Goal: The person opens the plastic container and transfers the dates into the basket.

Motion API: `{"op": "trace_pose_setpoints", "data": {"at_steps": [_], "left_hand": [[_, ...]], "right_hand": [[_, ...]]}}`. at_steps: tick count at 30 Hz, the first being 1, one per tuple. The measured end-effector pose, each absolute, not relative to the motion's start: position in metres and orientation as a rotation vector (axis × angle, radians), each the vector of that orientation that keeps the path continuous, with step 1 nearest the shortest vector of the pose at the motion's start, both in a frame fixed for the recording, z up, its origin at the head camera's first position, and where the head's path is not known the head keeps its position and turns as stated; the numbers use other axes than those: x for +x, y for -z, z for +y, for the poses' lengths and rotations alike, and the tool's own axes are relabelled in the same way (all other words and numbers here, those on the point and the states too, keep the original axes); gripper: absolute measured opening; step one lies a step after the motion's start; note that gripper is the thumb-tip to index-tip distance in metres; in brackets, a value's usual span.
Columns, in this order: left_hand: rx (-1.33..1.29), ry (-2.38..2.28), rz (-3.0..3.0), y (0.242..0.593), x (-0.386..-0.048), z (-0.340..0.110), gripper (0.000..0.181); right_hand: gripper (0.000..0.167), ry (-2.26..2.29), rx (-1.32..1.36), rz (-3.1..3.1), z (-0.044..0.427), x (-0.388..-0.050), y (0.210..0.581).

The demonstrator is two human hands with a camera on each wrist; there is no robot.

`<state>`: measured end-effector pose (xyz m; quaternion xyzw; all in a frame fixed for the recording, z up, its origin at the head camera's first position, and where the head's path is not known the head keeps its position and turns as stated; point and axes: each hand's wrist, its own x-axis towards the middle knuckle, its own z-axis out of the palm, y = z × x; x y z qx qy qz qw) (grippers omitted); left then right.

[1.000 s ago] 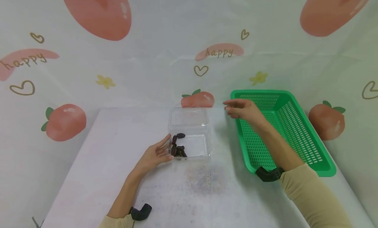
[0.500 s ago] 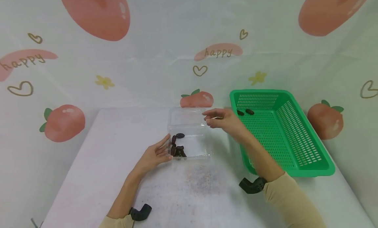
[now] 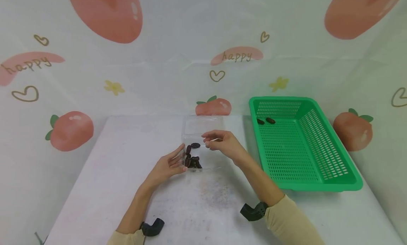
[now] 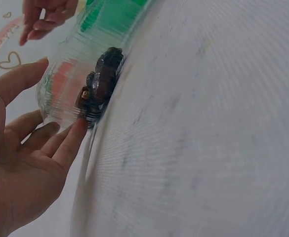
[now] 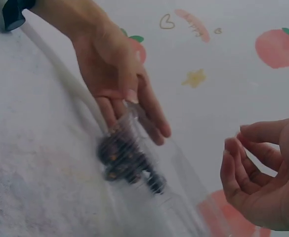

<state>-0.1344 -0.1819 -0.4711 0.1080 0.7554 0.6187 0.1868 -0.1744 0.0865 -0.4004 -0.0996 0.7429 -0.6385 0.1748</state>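
Steady the clear box (image 3: pixel 211 162) on the desk (image 3: pixel 127 139) with the left hand (image 3: pixel 164 167); its extended fingers touch the box's left wall without clenching. The dark fruits (image 3: pixel 193 162) lie inside the box along that wall, and two more fruits (image 3: pixel 270 120) rest in the far left corner of the green basket (image 3: pixel 318 186). The right hand (image 3: pixel 224 144) hangs over the box, fingers loosely bent and released, nothing visible between them. For a clean pick, approach the rearmost fruit (image 3: pixel 195 145) first (the front cluster is packed and may cling together). Pinch lightly, lift vertically, and clear the thin rim before traversing.
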Motion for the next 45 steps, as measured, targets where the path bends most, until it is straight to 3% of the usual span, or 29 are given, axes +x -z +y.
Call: {"op": "trace_pose_setpoints", "data": {"at_steps": [6,17,34,45], "left_hand": [[0.296,-1.752,2.112,0.472,-0.135,-0.181,0.086],[0.319,-1.772,2.110,0.472,-0.134,-0.182,0.087],[0.341,-1.800,2.084,0.473,-0.135,-0.182,0.085],[0.335,-1.806,2.064,0.474,-0.135,-0.182,0.086]], "right_hand": [[0.035,1.844,-0.252,2.040,0.081,-0.180,0.425],[0.029,1.838,-0.221,2.202,0.064,-0.186,0.448],[0.029,1.550,-0.075,2.464,0.046,-0.192,0.460],[0.029,1.677,0.056,2.272,0.039,-0.197,0.461]]}}
